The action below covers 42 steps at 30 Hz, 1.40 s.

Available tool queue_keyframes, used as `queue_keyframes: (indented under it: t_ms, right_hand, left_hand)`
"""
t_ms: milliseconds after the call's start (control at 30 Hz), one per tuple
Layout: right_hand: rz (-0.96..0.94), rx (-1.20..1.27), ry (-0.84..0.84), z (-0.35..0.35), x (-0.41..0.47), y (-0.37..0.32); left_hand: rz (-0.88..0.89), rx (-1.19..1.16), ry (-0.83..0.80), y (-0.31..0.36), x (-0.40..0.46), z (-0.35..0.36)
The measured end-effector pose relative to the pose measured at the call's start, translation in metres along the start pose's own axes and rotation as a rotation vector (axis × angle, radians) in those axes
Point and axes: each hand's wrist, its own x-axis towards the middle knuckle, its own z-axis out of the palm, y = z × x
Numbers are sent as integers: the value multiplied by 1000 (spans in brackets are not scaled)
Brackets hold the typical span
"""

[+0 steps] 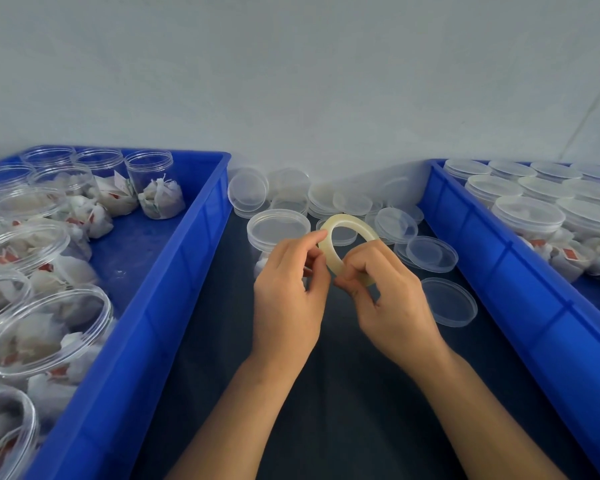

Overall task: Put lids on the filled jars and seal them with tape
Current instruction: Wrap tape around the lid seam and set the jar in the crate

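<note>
Head view: we hold one tape roll [347, 242] over a lidded jar [278, 229].
Left hand [289, 295]: fingers curled, pinching its rim.
Right hand [390, 299]: curled, gripping its lower edge.

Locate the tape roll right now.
Head view, centre: the pale translucent tape roll is held in both hands above the dark table, just before a lidded clear jar.
</note>
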Motion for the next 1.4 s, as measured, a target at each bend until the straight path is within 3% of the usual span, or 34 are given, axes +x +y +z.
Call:
queue_keyframes:
  t_ms: [700,1000,1400]
  right_hand:
    - [-1,32,3,6,-2,0]
    - [-51,6,114,2,1,5]
    - [-53,-31,64,1,-1,5]
  left_hand:
    - [-80,1,-60,4,-2,-2]
    - [23,-4,-40,2,-1,-2]
    - [77,24,0,-4,1,-4]
